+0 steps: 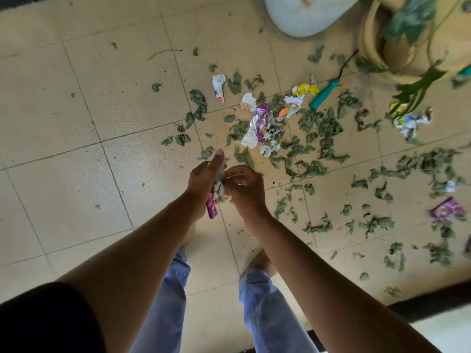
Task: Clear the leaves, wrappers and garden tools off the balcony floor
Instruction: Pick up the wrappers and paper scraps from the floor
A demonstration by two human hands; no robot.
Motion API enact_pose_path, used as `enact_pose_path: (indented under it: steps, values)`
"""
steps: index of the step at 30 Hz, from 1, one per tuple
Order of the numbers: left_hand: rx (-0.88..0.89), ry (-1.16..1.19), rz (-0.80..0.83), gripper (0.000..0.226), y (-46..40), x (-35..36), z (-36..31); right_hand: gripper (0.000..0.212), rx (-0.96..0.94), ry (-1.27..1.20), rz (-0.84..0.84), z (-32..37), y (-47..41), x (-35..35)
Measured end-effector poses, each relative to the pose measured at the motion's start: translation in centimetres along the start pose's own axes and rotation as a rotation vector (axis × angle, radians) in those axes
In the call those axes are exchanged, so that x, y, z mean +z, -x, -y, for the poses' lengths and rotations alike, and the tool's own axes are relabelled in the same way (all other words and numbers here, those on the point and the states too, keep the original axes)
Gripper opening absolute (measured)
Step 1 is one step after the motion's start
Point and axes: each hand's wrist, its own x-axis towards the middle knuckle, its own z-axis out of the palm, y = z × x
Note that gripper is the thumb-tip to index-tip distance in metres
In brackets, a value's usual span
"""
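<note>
My left hand (pixel 204 183) holds a bunch of crumpled wrappers (pixel 216 193), its grip closed around them with a purple end sticking out below. My right hand (pixel 243 187) pinches at the same bunch, fingers curled. More wrappers (pixel 261 123) and green leaves (pixel 318 131) lie scattered on the tiled floor (pixel 114 110) ahead, and a teal-handled garden tool (pixel 325 94) rests near the plant pot (pixel 374 47).

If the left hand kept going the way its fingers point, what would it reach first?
Probably the small green leaf on the tiles just beyond the left hand's fingertips, though the hand's height above the floor is unclear.
</note>
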Motion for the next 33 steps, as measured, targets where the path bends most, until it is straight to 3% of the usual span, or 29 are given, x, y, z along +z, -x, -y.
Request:
enact_pose_path:
  steps: [5, 7, 11, 14, 16, 19, 24, 27, 33]
  values:
    - [0.029, 0.005, -0.056, 0.028, 0.9, 1.2, 0.7, 0.014, -0.151, 0.164, 0.066, 0.6, 0.3, -1.8]
    - [0.074, -0.043, -0.121, 0.032, 0.7, 1.4, 0.5, 0.014, -0.156, 0.158, 0.118, 1.0, -0.1, -2.7]
    - [0.165, -0.212, -0.183, 0.047, 0.3, 2.0, -0.1, 0.014, 0.059, 0.044, 0.230, 2.1, -1.4, -3.5]
    - [0.162, -0.222, -0.189, 0.052, -0.2, 2.3, -1.0, 0.028, 0.173, 0.011, 0.260, 2.5, -2.5, -3.2]
    - [0.122, -0.180, -0.126, 0.055, -1.0, 2.0, -1.6, 0.034, 0.180, 0.040, 0.252, 2.4, -3.2, -2.7]
    - [0.074, -0.134, -0.086, 0.041, -1.9, 1.4, -2.7, 0.028, 0.194, -0.004, 0.224, 2.3, -4.1, -1.9]
    - [0.071, -0.239, -0.174, 0.021, -2.7, 0.6, -4.3, 0.013, 0.205, -0.035, 0.173, 2.9, -5.5, -1.4]
    - [0.056, -0.265, -0.189, 0.021, -2.8, -0.3, -4.7, 0.021, 0.169, 0.005, 0.137, 3.6, -5.7, -1.7]
    - [0.039, -0.333, -0.194, 0.026, -2.3, -2.4, -6.3, 0.009, 0.105, 0.088, 0.002, 5.7, -5.5, -2.4]
